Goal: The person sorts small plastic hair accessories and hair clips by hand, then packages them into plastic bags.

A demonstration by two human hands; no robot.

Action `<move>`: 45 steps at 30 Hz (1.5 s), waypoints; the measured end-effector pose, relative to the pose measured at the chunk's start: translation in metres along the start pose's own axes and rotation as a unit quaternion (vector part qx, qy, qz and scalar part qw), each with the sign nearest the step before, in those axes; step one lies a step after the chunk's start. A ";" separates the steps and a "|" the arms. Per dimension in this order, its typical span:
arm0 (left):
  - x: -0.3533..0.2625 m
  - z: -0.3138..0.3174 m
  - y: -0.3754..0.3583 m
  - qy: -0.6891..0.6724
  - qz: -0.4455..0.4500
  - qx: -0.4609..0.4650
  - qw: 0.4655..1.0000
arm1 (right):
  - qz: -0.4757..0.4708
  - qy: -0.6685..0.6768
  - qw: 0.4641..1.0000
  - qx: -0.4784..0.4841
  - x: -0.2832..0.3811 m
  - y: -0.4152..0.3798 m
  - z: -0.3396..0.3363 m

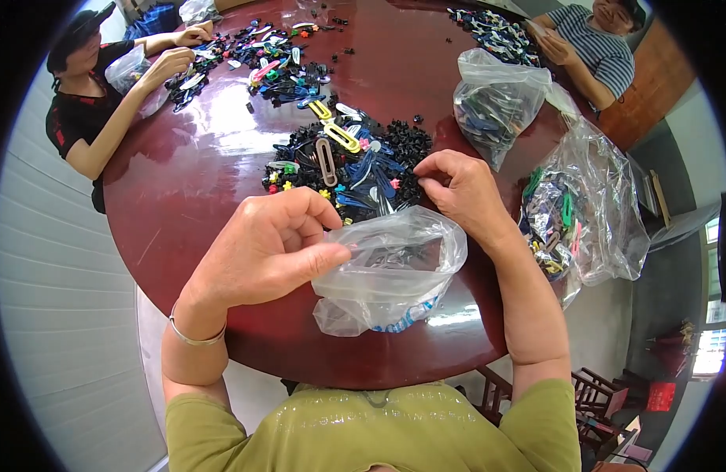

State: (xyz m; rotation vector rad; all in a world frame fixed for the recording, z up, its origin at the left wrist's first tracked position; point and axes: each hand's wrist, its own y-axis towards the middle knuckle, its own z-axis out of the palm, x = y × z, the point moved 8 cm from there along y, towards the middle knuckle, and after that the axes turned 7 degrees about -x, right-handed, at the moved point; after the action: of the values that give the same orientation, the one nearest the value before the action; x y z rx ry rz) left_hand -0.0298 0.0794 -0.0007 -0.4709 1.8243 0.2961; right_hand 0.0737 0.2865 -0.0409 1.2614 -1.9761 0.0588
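My left hand is over the left side of an open clear plastic bag. Its thumb is stretched out, and a gap shows between the thumb and the curled fingers. Blue lettering marks the bag's lower side. My right hand has thumb and forefinger drawn together at the right edge of a mixed pile. What lies between these fingertips is too small to make out. Small black hair clips crowd that edge. Snap hair clips, including a yellow clip and a beige clip, lie among them.
A filled plastic bag stands at the back right. Another bag of clips rests at the table's right edge. Two people sit across the round red table, each beside a pile; a further clip pile spreads behind mine.
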 end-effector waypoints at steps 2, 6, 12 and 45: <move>0.001 0.003 -0.001 0.020 0.012 0.015 1.000 | -0.005 0.006 1.000 -0.005 0.001 0.000 0.000; 0.002 0.005 -0.001 0.056 0.019 0.027 0.998 | 0.016 0.051 0.998 -0.017 0.003 0.000 -0.011; 0.006 0.008 0.000 0.050 0.015 0.042 0.998 | 0.072 0.183 0.981 0.000 0.031 -0.005 -0.040; 0.042 -0.054 0.022 0.400 0.000 -0.034 0.916 | 0.028 0.258 0.964 0.052 0.047 -0.014 -0.019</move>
State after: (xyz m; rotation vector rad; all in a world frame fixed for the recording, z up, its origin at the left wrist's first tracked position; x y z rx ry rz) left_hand -0.0965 0.0687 -0.0260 -0.7066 2.6164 0.1721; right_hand 0.0864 0.2521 -0.0035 1.1151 -1.5684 0.4769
